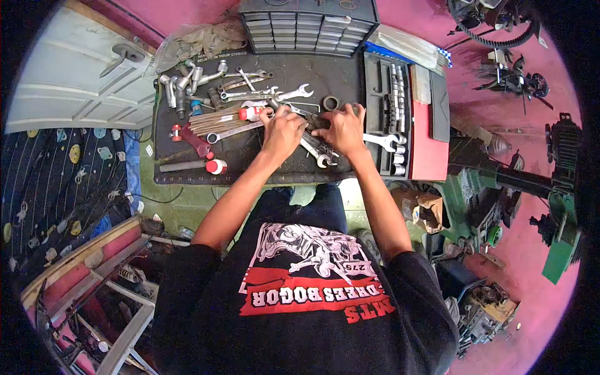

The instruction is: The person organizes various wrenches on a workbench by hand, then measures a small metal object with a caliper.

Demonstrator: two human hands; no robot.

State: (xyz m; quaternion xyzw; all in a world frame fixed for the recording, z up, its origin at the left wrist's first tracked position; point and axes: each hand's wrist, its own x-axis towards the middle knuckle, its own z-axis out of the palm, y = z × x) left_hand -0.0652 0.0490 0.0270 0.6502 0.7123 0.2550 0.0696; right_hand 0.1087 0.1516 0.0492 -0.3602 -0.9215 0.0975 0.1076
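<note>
My left hand (284, 132) is bent over the tools at the middle of the mat, its fingers curled round something mostly hidden beneath them. Close by, my right hand (345, 129) also has curled fingers, on a dark piece between the two hands that I cannot make out. Below and between them lie several wrenches (323, 160). A combination wrench (236, 132) reaches out left of my left hand, and an open-end wrench (384, 142) lies right of my right hand. Just above the right hand is a dark metal ring (330, 102). A red-and-white bottle (252, 114) touches or nearly touches the left fingers.
A socket tray (369, 81) and a red case panel (429, 159) line the right side. At the back stands a drawer cabinet (306, 31). Brown rods (212, 122), a bottle with red liquid (195, 142) and another red-capped bottle (216, 166) lie left.
</note>
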